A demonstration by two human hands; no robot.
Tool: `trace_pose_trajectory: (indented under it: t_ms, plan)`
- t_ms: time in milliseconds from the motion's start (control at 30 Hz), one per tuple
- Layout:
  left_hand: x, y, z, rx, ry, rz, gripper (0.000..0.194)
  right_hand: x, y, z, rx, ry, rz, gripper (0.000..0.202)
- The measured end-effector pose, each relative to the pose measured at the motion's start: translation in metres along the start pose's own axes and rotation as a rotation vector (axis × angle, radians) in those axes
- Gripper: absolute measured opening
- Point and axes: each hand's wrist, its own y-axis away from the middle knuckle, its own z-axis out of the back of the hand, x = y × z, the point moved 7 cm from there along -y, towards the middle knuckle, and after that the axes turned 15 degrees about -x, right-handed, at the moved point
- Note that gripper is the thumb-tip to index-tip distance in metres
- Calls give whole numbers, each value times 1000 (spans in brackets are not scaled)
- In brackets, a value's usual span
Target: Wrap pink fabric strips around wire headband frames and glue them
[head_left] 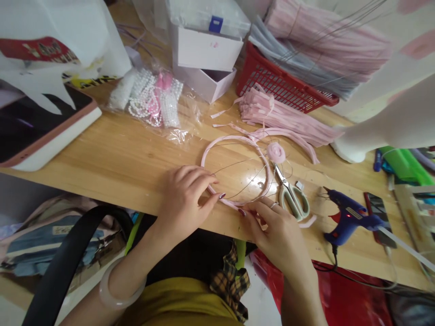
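A pink wrapped ring (235,137) lies at the front part of the wooden table, with thin wires across its inside. The fingers of my left hand (188,192) are closed round its near left edge. My right hand (270,222), with a ring on one finger, pinches the same pink ring at its near right edge. A rolled pink flower (275,152) rests by the far right side of the ring. Scissors with pale green handles (294,202) lie just right of the ring, beyond my right hand.
A blue glue gun (346,216) with a lit red light and a phone (379,217) are at the right. Pink strips (288,117), a red basket (277,81), white boxes (209,50) and bagged beads (152,97) stand behind. A tablet-like device (44,122) is at the left.
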Motion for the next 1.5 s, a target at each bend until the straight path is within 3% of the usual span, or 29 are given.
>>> trace_pose_trajectory:
  t_ms: [567, 767, 1100, 1500]
  plan:
    - [-2, 0, -3, 44, -132, 35, 10, -1, -3, 4, -1, -5, 37, 20]
    - [-1, 0, -3, 52, -127, 55, 7, -10, 1, 7, -84, 21, -11, 12]
    - [-2, 1, 0, 117, -93, 15, 20, -10, 3, 5, -55, -13, 17, 13]
    - [-1, 2, -2, 127, -96, 39, 18, -9, 1, 2, -51, -24, 25, 15]
